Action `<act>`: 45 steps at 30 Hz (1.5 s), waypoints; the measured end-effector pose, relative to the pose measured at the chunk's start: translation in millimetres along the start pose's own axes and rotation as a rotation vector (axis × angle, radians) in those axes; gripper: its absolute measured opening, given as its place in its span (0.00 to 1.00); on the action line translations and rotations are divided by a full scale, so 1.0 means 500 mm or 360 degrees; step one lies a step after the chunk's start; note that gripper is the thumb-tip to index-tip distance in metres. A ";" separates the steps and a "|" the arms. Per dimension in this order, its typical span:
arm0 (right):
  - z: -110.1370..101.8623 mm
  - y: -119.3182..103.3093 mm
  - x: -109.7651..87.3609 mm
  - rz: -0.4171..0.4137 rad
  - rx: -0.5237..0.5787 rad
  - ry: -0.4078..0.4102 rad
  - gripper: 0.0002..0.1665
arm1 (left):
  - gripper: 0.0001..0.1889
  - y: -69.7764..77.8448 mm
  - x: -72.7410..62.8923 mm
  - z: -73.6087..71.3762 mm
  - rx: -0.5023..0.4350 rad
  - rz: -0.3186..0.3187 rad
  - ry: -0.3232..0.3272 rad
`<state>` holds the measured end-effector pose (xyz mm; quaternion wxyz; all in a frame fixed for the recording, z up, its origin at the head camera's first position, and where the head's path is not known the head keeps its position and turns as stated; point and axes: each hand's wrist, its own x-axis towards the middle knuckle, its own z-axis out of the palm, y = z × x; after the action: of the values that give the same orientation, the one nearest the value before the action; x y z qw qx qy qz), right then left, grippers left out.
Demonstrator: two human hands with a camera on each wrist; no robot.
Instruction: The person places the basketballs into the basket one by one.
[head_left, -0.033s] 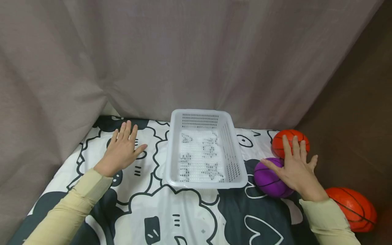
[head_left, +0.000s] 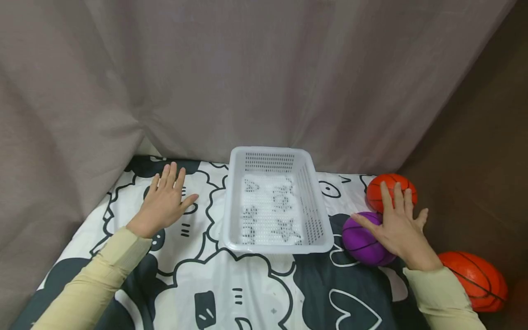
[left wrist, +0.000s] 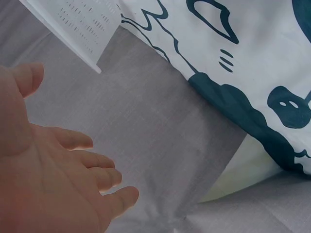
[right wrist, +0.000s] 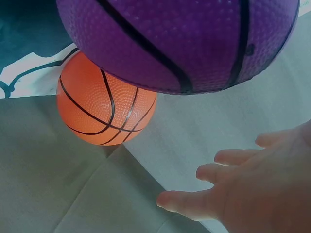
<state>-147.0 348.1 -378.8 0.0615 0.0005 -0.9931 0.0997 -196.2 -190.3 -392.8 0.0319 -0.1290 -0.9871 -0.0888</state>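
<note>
My left hand (head_left: pixel 162 204) is held over the patterned cloth, left of the white basket (head_left: pixel 238 250), fingers straight and thumb spread, holding nothing. In the left wrist view that hand (left wrist: pixel 63 170) has its palm showing and a corner of the basket (left wrist: pixel 85 29) beyond the thumb. On the right, my right hand (head_left: pixel 402 229) spreads its fingers above the balls and grips none of them. It partly covers a purple ball (head_left: pixel 360 240) and overlaps an orange ball (head_left: pixel 381 185) behind. The right wrist view shows a gap between the fingers (right wrist: pixel 187 203) and the purple ball (right wrist: pixel 160 43).
Another orange ball (head_left: pixel 474 282) lies by the right sleeve, against the brown side drape (head_left: pixel 486 183). A grey curtain (head_left: pixel 214 82) hangs behind the cloth (head_left: pixel 255 284), which carries black-and-white cartoon prints. The basket has perforated walls and floor.
</note>
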 end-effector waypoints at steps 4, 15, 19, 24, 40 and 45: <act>-0.002 -0.002 0.002 0.0002 0.0009 -0.0007 0.70 | 0.44 0.001 0.000 0.004 -0.0026 0.0010 0.0013; 0.016 0.015 -0.052 0.0123 0.0230 0.0044 0.67 | 0.50 0.127 -0.051 0.063 -0.0741 0.0075 0.0077; 0.027 0.023 -0.086 0.0222 0.0318 0.0119 0.67 | 0.49 0.181 -0.072 0.095 -0.1110 -0.0005 0.0121; 0.047 0.030 -0.107 0.0354 0.0385 0.0177 0.67 | 0.48 0.218 -0.081 0.128 -0.1244 -0.0024 0.0157; 0.077 0.024 -0.104 0.0439 0.0527 0.0152 0.70 | 0.56 0.259 -0.074 0.170 -0.1200 -0.0143 0.0165; 0.094 0.022 -0.103 0.0455 0.0564 0.0088 0.72 | 0.65 0.253 -0.073 0.173 -0.1190 -0.0146 0.0136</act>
<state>-101.7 349.0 -433.1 0.0728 -0.1321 -0.9480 0.2803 -131.5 -63.3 -459.8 0.0198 -0.0836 -0.8891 -0.4496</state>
